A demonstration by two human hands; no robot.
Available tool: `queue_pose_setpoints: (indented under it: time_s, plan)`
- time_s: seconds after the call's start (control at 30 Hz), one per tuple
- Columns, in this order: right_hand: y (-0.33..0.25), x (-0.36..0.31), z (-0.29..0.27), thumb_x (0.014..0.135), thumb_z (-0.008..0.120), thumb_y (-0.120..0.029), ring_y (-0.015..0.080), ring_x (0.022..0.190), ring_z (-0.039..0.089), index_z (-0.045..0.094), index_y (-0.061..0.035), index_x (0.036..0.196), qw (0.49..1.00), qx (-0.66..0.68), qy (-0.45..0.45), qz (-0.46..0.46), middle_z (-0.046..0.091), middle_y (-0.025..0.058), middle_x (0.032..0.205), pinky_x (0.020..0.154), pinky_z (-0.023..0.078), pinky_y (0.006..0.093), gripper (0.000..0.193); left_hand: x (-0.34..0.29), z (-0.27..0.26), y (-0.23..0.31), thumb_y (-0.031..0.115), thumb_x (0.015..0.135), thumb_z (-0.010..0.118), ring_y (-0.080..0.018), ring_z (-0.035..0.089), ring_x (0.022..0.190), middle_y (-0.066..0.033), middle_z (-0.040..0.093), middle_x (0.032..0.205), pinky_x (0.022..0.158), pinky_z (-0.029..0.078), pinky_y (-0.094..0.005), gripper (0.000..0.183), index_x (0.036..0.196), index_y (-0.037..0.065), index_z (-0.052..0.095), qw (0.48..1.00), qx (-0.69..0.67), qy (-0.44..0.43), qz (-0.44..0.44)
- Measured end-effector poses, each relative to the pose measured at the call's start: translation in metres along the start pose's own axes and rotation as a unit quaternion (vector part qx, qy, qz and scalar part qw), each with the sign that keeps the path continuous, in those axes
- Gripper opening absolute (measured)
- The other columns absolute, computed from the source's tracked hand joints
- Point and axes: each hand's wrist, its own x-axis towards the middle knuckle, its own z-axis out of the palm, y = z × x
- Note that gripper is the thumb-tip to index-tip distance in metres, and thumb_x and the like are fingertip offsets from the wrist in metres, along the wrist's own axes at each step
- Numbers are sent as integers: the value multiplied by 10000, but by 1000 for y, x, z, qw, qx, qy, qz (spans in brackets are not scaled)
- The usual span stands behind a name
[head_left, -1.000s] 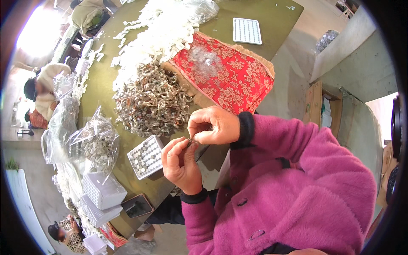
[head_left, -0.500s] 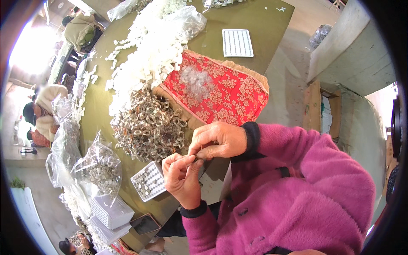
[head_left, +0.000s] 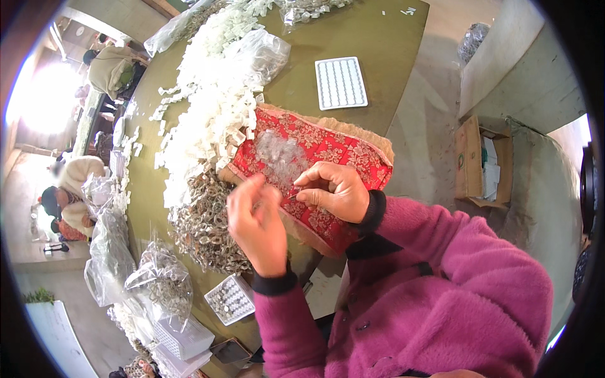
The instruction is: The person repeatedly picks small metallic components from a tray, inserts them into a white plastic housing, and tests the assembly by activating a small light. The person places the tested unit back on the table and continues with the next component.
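Note:
Over the near edge of a red flowered cloth [head_left: 362, 154], my right hand [head_left: 337, 194] pinches a tiny dark piece between thumb and fingertips; its kind is too small to make out. Close by on the left is my left hand [head_left: 258, 230], raised and smeared by motion, so its fingers do not show clearly. A heap of small clear pieces [head_left: 280, 154] lies on the cloth. Beside my left hand spreads a pile of grey-brown, shiny loop-shaped pieces [head_left: 205, 220]. Near my left wrist stands a white tray [head_left: 230, 299] with small round pieces in its pockets.
A large mound of small white pieces [head_left: 211, 120] covers the table's [head_left: 302, 38] left-middle. Farther off lies a white gridded tray [head_left: 340, 83]. Plastic bags [head_left: 161, 277], stacked white trays [head_left: 183, 337] and a phone [head_left: 231, 350] are at left. An open cardboard box [head_left: 472, 164] stands right; people sit far left.
My hands, together before, have come apart. The right moved slightly right, still pinching the tiny piece; the left swung up and left. My view has shifted a little.

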Motion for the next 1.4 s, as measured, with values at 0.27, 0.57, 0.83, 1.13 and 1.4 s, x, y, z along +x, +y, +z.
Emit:
queue_pose_setpoints:
  time_s: [0.27,0.57,0.83,1.13,1.4]
  plan:
    - [4,5,-7,851,801,-24,242,836,695,748,-32,1063,987,-115,-26,-111,701,101,881,754,548,339,219,126,51,-36,193,927,699,-392,689,995,-192,701,1042,884,537,-488,203,1044,32,664,936,347,-21,-53]
    - [11,7,-9,847,779,34,217,840,665,734,-20,962,984,-106,-37,-140,676,76,910,756,538,331,135,80,19,-8,97,846,704,-370,688,953,-182,684,1031,837,546,-460,279,1118,56,661,924,378,-21,-48]
    - [10,8,-4,868,764,63,185,890,665,720,-10,988,973,-115,-37,-198,690,82,989,774,536,302,148,-34,-29,20,-37,917,708,-118,652,743,-41,670,927,679,567,-250,253,1169,-49,694,951,-246,-17,-186]
    - [-26,-45,38,876,767,43,221,950,715,734,-8,998,967,-110,-127,-193,729,126,1061,816,570,316,136,-125,-43,2,-38,938,724,-205,741,826,-131,735,987,758,630,-321,299,1225,-52,643,915,-354,75,-180]
    - [-22,-68,79,870,783,11,239,855,661,739,-40,1033,938,-168,-206,-224,654,90,967,745,537,335,176,-167,-66,-12,-38,927,735,-200,724,764,-136,733,981,698,633,-323,300,1215,-54,651,906,-366,130,-165]
